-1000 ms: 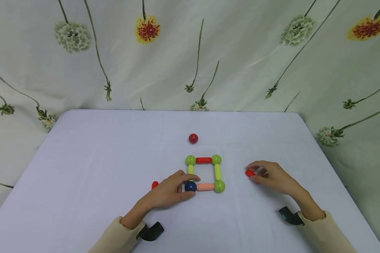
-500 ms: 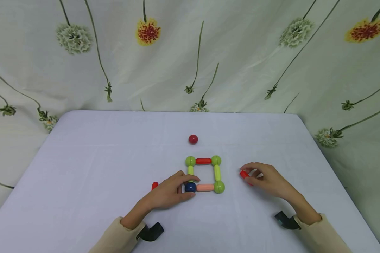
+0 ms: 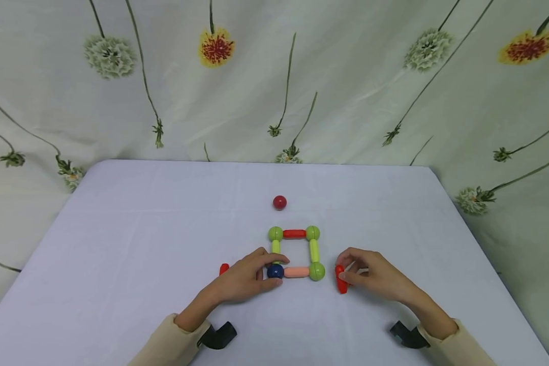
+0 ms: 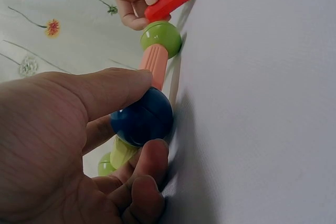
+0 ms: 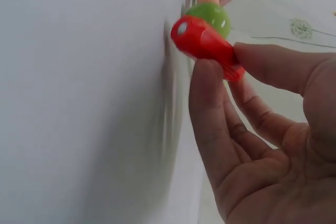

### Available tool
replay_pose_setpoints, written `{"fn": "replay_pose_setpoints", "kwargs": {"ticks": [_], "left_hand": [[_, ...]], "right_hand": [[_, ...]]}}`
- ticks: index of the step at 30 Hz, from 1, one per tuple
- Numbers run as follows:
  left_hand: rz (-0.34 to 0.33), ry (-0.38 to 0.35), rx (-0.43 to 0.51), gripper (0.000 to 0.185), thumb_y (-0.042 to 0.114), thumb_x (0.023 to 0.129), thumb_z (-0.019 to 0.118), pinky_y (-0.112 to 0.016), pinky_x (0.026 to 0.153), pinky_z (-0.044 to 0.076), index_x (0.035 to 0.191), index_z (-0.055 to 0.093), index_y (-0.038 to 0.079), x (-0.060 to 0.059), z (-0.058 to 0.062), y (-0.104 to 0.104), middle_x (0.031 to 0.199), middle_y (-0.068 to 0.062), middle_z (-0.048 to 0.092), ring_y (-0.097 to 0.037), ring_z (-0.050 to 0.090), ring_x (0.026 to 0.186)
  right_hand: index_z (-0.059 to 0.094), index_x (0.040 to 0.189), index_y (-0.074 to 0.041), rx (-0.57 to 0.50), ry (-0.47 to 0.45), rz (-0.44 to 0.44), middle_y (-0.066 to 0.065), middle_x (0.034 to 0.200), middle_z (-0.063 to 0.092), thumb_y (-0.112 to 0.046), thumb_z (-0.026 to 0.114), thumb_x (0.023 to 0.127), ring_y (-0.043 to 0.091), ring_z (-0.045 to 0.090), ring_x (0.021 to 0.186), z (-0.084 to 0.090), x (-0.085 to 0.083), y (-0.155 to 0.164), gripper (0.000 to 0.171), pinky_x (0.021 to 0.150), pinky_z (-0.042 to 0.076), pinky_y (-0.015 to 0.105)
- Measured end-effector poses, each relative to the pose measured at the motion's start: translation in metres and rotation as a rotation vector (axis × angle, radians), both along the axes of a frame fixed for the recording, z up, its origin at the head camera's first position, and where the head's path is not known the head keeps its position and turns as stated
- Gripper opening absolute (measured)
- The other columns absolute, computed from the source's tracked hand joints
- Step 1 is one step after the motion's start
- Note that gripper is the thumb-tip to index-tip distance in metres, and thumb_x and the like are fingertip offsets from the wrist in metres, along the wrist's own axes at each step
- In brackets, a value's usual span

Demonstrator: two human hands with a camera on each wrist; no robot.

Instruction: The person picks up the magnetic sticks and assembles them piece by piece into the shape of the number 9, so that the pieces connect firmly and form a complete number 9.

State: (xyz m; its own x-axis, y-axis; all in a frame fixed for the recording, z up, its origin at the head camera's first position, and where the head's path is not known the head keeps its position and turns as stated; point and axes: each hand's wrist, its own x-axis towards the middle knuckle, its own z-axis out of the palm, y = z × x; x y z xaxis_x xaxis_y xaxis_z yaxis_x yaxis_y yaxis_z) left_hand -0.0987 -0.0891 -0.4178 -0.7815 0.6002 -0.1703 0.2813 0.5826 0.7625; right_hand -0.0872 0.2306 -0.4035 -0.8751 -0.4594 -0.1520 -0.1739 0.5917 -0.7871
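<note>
A square of joined balls and rods lies flat on the table: three green balls, a dark blue ball at its near left corner, two yellow-green rods, a red rod on the far side and a pink rod on the near side. My left hand holds the blue ball between thumb and fingers. Just right of the near right green ball, my right hand pinches a loose red rod between thumb and fingertips; a silvery disc shows on its end.
Beyond the square sits a dark red ball. Another red piece lies left of my left hand, partly hidden by it. The white table ends at a flower-printed cloth behind.
My right hand has moved left and nearer to me with the red rod, up close to the square. The rod has turned more upright in the head view. My left hand stays in place.
</note>
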Motion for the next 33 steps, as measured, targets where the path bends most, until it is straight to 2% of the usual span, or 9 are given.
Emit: {"fn": "replay_pose_setpoints", "kwargs": {"ticks": [6,11,16,22,33], "left_hand": [[0.004,0.004,-0.004,0.042,0.034,0.087,0.065,-0.021,0.056,0.043,0.127,0.054,0.031,0.000,0.000,0.000,0.092,0.003,0.047,-0.010,0.050,0.072],[0.002,0.004,-0.004,0.042,0.033,0.087,0.065,-0.021,0.057,0.043,0.127,0.054,0.030,0.000,0.001,0.001,0.092,0.003,0.048,-0.010,0.050,0.072],[0.003,0.005,-0.008,0.042,0.033,0.087,0.065,-0.021,0.057,0.043,0.127,0.055,0.029,0.000,0.001,0.001,0.092,0.003,0.048,-0.010,0.050,0.072],[0.005,-0.002,-0.014,0.042,0.034,0.087,0.065,-0.021,0.056,0.043,0.127,0.055,0.029,0.001,0.002,0.000,0.092,0.003,0.048,-0.010,0.050,0.072],[-0.001,0.007,-0.002,0.042,0.033,0.087,0.065,-0.021,0.057,0.043,0.127,0.054,0.029,0.001,0.001,0.000,0.091,0.004,0.047,-0.009,0.050,0.072]], "right_hand": [[0.061,0.103,-0.023,-0.052,-0.043,-0.001,-0.004,0.096,0.064,-0.029,0.065,0.088,0.012,0.063,0.086,-0.004,0.004,-0.009,0.017,0.082,0.051,0.024],[0.059,0.108,-0.017,-0.123,-0.182,-0.021,0.004,0.102,0.063,-0.026,0.065,0.088,0.017,0.065,0.089,-0.006,0.008,-0.018,0.023,0.080,0.052,0.023],[0.048,0.115,-0.009,-0.184,-0.283,-0.028,0.007,0.102,0.065,-0.026,0.069,0.085,0.020,0.067,0.083,-0.008,0.012,-0.028,0.040,0.078,0.051,0.025],[0.039,0.121,-0.009,-0.184,-0.286,-0.053,0.008,0.100,0.066,-0.026,0.070,0.084,0.019,0.068,0.081,-0.012,0.014,-0.034,0.051,0.075,0.051,0.025],[0.039,0.128,-0.009,-0.170,-0.279,-0.080,0.008,0.094,0.064,-0.024,0.070,0.084,0.019,0.066,0.076,-0.012,0.014,-0.039,0.056,0.071,0.051,0.026]]}}
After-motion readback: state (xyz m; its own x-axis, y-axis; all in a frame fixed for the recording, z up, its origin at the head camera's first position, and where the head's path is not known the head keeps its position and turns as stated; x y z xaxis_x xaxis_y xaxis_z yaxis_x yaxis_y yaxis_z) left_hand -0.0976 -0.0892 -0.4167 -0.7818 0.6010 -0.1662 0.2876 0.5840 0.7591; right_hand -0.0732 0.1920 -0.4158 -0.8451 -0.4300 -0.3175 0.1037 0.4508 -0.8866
